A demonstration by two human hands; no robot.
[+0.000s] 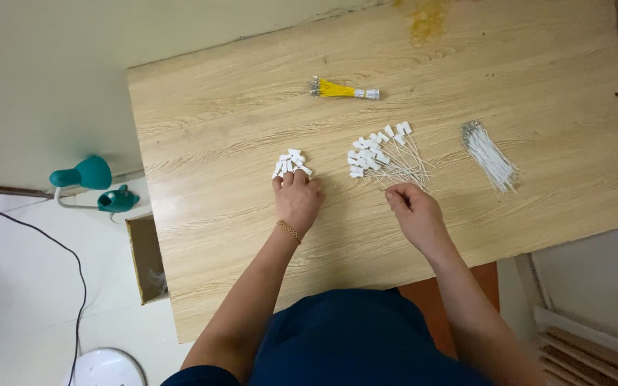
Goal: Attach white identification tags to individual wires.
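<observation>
The wooden table (252,236) carried my sorting. My left hand (297,200) rested with fingertips together on the small white tags (291,164). My right hand (413,211) pinched a thin wire from the tagged wires (384,154). I judged tagging underway; next needed a steady pull. No containers held parts.

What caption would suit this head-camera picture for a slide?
Seated at a wooden table, left hand on small white tags, right hand beside tagged white ties.
</observation>
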